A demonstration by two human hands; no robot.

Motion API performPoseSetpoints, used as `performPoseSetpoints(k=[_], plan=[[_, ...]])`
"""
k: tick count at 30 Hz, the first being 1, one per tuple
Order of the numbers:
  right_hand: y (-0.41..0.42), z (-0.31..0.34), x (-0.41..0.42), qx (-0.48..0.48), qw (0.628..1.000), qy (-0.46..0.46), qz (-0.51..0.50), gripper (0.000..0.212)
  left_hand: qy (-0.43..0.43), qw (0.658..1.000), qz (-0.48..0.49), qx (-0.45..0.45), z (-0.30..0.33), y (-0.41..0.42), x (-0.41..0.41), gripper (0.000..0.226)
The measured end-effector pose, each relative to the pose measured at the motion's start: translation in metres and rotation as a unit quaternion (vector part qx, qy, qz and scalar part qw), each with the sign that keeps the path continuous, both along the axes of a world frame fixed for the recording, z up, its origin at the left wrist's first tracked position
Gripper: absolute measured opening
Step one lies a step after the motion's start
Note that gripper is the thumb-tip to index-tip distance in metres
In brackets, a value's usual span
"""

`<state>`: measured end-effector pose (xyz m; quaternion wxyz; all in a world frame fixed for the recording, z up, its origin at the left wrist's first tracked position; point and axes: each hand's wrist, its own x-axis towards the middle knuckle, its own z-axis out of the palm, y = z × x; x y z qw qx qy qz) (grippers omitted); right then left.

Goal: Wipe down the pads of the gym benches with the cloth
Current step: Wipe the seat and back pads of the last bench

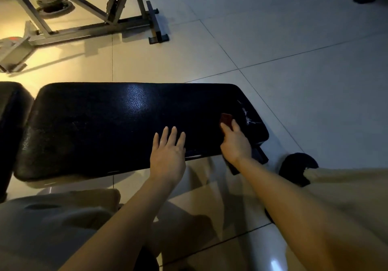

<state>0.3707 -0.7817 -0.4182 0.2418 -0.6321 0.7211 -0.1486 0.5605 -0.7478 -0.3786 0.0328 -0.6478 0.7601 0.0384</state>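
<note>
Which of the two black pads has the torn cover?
The long pad under both hands: white cracks mark its right end, beside the cloth. The smaller pad at far left shows none.

Black grained bench pad (94, 127), dark red cloth (226, 120), pale grey tiled floor (294, 39).

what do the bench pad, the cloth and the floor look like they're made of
Bench pad: black vinyl or leather-like cover, going by the pebbled grain in the glossy highlight; pale cracks at its right end suggest wear.
Cloth: dark reddish and matte under the right hand; probably fabric, too dim to tell more.
Floor: large pale glazed tiles, with thin grout lines and soft reflections.
</note>
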Motion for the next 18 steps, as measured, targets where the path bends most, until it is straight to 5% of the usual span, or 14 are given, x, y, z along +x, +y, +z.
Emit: performPoseSetpoints(k=[8,15,18], plan=[[0.021,0.005,0.027,-0.057,0.987,0.023,0.148,0.065,0.059,0.996,-0.041,-0.051,-0.006,0.012,-0.022,0.042],[0.019,-0.015,-0.046,-0.021,0.998,-0.002,-0.067,0.062,0.039,0.991,-0.129,-0.017,-0.013,-0.002,-0.055,0.054],[0.014,-0.005,-0.019,-0.033,0.997,-0.040,-0.049,0.054,0.050,0.990,-0.131,-0.019,-0.018,-0.011,-0.077,0.047]])
